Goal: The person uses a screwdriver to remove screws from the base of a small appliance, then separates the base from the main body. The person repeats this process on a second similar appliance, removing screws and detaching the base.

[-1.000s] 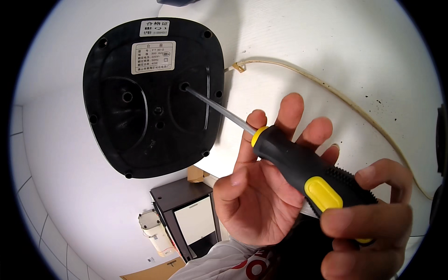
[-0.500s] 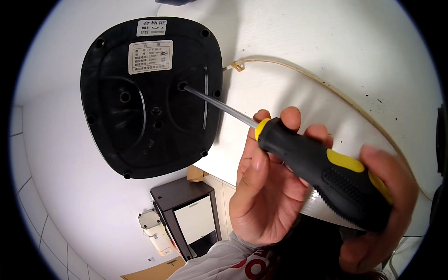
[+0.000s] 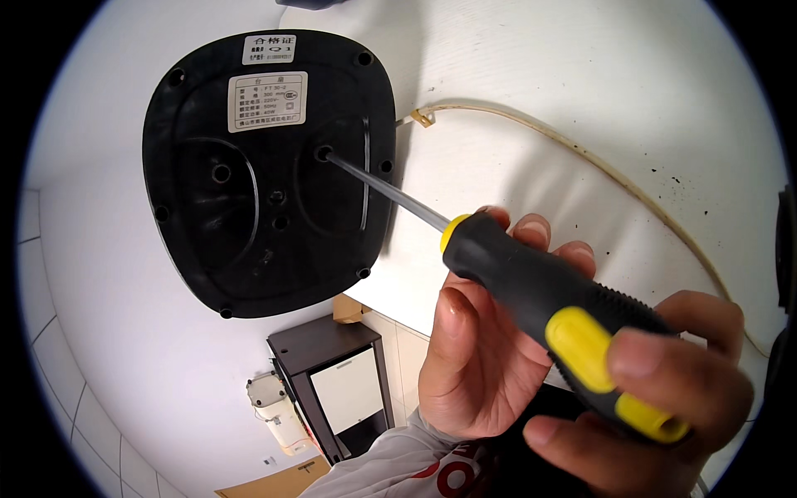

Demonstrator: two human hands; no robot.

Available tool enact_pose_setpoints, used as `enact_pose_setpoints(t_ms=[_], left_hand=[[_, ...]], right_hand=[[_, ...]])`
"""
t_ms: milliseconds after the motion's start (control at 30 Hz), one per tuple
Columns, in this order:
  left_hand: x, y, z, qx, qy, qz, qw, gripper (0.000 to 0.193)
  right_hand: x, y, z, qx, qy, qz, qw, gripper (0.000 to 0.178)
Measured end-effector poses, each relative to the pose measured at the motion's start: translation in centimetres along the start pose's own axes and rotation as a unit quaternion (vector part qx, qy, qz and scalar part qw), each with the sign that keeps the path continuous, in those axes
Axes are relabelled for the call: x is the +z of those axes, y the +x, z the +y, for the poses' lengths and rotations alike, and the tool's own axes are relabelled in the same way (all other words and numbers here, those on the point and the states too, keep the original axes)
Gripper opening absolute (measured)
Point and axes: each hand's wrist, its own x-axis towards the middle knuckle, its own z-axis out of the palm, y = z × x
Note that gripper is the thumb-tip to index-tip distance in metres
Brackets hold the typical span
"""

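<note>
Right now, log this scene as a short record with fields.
Screwdriver: black and yellow, tip hidden in a recessed hole
Right hand: gripping the handle's rear
Left hand: loosely cupped behind the handle's front
Black appliance base: underside showing, two white labels
Cord: cream, curving over the white table

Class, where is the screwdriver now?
In the head view, the screwdriver slants from a hole in the black base, upper left, over the left hand to the right hand, lower right.
</note>
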Motion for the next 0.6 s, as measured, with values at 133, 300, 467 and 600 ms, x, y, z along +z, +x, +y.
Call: enact_pose_setpoints(t_ms=[133,300,467,600], left_hand=[[-0.1,0.6,-0.2,-0.028,0.048,-0.031,0.998,0.050],[-1.0,0.0,1.6,-0.037,0.131,0.021,0.990,0.048],[0.1,0.5,1.0,-0.030,0.091,-0.031,0.995,0.053],[1.5,0.6,-0.4,0.039,0.047,-0.002,0.998,0.056]], right_hand=[[-0.9,-0.2,0.2,0.028,0.019,0.062,0.998,0.048],[-0.3,-1.1,0.5,0.125,0.045,0.085,0.987,0.072],[-1.4,0.0,1.2,0.056,0.120,0.014,0.991,0.038],[-2.5,0.3,-0.1,0.020,-0.010,-0.035,0.999,0.039]])
